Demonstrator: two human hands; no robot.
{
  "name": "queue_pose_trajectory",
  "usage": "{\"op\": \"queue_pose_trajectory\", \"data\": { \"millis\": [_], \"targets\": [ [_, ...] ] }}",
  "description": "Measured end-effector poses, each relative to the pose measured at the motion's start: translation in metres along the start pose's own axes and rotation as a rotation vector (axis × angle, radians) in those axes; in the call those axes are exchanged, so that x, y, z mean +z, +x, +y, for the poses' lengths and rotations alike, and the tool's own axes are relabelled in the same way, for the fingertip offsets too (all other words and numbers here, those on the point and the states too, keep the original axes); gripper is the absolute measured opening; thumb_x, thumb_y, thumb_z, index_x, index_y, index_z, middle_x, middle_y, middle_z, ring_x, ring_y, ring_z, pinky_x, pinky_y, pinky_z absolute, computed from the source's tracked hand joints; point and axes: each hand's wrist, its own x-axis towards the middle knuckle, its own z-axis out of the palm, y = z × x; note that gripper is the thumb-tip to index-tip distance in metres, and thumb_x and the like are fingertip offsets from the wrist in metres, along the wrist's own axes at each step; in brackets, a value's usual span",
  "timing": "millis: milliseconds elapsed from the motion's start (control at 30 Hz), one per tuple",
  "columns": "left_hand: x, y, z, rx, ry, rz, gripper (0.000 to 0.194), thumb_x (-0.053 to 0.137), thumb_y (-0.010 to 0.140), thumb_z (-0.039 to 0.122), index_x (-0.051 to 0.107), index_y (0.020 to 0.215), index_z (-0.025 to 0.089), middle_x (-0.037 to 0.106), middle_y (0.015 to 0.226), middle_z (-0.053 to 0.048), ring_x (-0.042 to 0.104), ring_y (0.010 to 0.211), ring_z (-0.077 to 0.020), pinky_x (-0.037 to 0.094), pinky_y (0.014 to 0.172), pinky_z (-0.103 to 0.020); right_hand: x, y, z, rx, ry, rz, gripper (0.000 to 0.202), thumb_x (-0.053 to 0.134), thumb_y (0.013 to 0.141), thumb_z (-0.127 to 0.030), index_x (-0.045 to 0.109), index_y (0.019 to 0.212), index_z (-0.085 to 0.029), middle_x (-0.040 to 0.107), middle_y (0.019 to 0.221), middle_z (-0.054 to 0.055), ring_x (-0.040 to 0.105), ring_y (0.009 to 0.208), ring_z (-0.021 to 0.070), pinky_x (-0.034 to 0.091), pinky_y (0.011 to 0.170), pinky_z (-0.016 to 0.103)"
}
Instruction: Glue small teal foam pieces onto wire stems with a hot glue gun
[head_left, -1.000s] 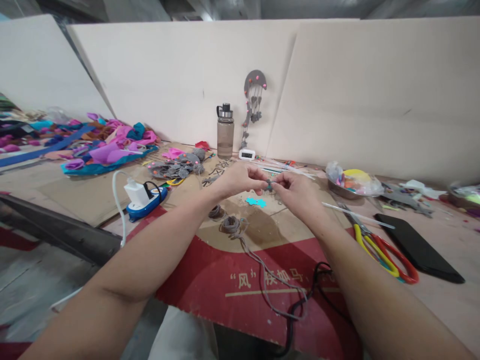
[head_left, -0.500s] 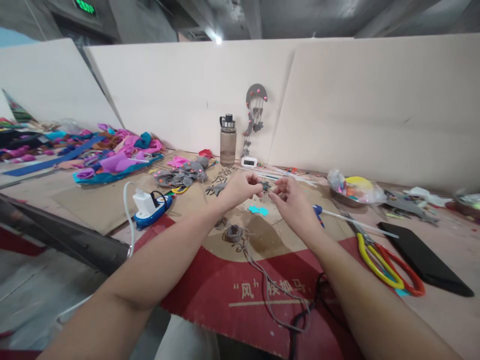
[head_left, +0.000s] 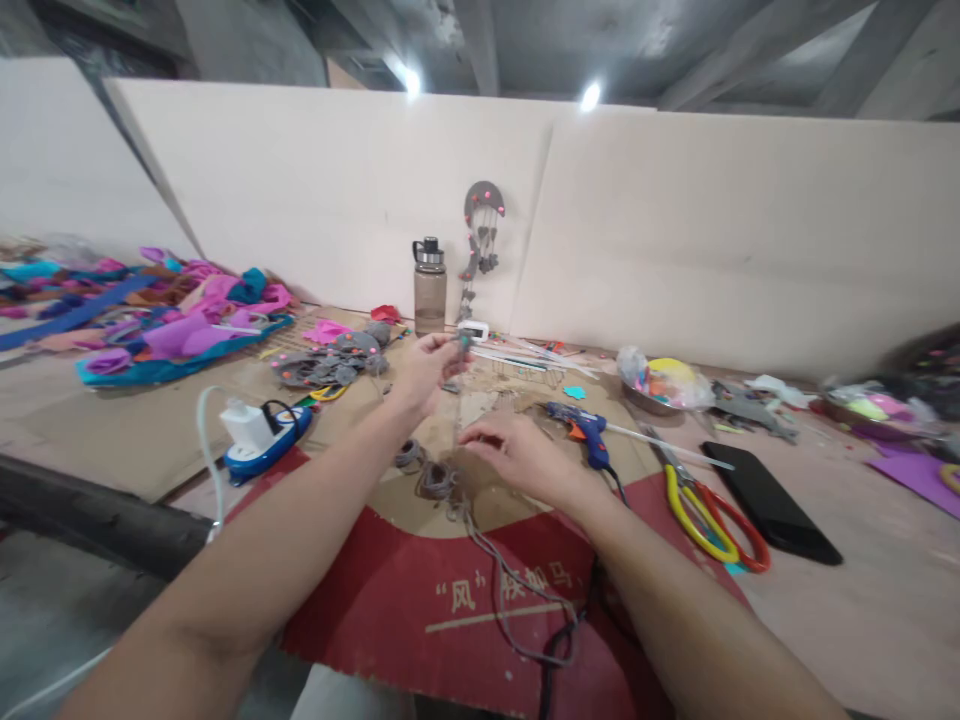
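Observation:
My left hand [head_left: 429, 378] is raised over the cardboard, its thumb and fingers pinching a small grey felt piece [head_left: 465, 345] with a teal spot on it. Lower and to the right is my right hand [head_left: 510, 450], fingers bent and thumb close to the fingertips; anything between them is too small to make out. Just below and left of it lies a bundle of grey cord [head_left: 436, 480], with loose strands trailing toward me. A blue glue gun [head_left: 589, 428] rests right of my right hand. Beyond it lies a teal cutout [head_left: 574, 392].
Yellow-and-red-handled scissors [head_left: 705, 515] and a black phone [head_left: 772, 505] lie at right. A metal bowl [head_left: 652, 398] holds colourful bits. A water bottle [head_left: 430, 290] stands by the white partition. At left are a blue power strip [head_left: 266, 445] and a heap of fabric scraps [head_left: 187, 320].
My hands have parted: the left has lifted the felt piece up and away, while the right has dropped toward the cord. The glue gun shows more fully. The view has turned slightly right.

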Motion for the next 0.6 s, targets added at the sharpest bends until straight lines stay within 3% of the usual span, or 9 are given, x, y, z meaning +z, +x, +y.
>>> {"op": "queue_pose_trajectory", "data": {
  "millis": [67,133,300,367,467,600],
  "targets": [
    [-0.006,0.007,0.004,-0.028,-0.085,0.038,0.011,0.067,0.076,0.009,0.057,0.073,0.013,0.066,0.064,0.0,0.065,0.06,-0.0077,0.053,0.062,-0.017,-0.002,-0.001,-0.006,-0.007,-0.002,-0.11,0.019,0.055,0.089,-0.018,0.073,0.095,-0.021,0.074,0.094,0.003,0.064,0.083,0.0149,0.045,0.079,0.028],
    [-0.01,0.011,0.006,-0.035,-0.112,0.043,0.009,0.067,0.077,0.011,0.059,0.074,0.013,0.067,0.066,-0.001,0.064,0.06,-0.007,0.052,0.06,-0.016,-0.006,-0.002,-0.005,0.021,0.003,-0.077,0.019,0.055,0.09,-0.022,0.072,0.097,-0.02,0.074,0.097,0.004,0.064,0.086,0.0154,0.046,0.081,0.029],
    [-0.011,0.009,0.007,-0.03,-0.13,0.055,0.016,0.073,0.072,0.015,0.058,0.075,0.014,0.064,0.064,0.001,0.063,0.057,-0.0075,0.049,0.055,-0.017,-0.027,0.004,0.02,0.275,0.146,0.342,0.024,0.049,0.089,-0.033,0.066,0.1,-0.019,0.069,0.085,0.003,0.061,0.072,0.0139,0.049,0.072,0.029],
    [-0.01,0.008,0.006,-0.046,-0.11,0.058,0.022,0.078,0.067,0.019,0.058,0.074,0.014,0.064,0.063,0.001,0.063,0.058,-0.0086,0.048,0.054,-0.018,-0.038,0.006,0.032,0.424,0.188,0.423,0.026,0.049,0.086,-0.036,0.062,0.097,-0.018,0.067,0.079,0.002,0.059,0.065,0.0141,0.048,0.065,0.028],
    [-0.01,0.007,0.004,-0.042,-0.075,0.064,0.031,0.084,0.06,0.026,0.06,0.075,0.014,0.063,0.063,0.001,0.06,0.056,-0.0081,0.044,0.051,-0.018,-0.054,-0.001,0.052,0.526,-0.044,0.413,0.022,0.05,0.082,-0.036,0.062,0.09,-0.019,0.066,0.076,0.003,0.06,0.067,0.0165,0.047,0.065,0.03],
    [-0.01,0.006,0.004,-0.056,-0.109,0.044,0.034,0.087,0.056,0.028,0.059,0.071,0.014,0.061,0.062,0.002,0.058,0.055,-0.0073,0.043,0.051,-0.018,-0.063,-0.037,0.091,0.675,-0.516,0.493,0.02,0.068,0.066,-0.035,0.058,0.074,-0.02,0.066,0.075,0.011,0.064,0.08,0.0268,0.047,0.071,0.036]
  ]
}}
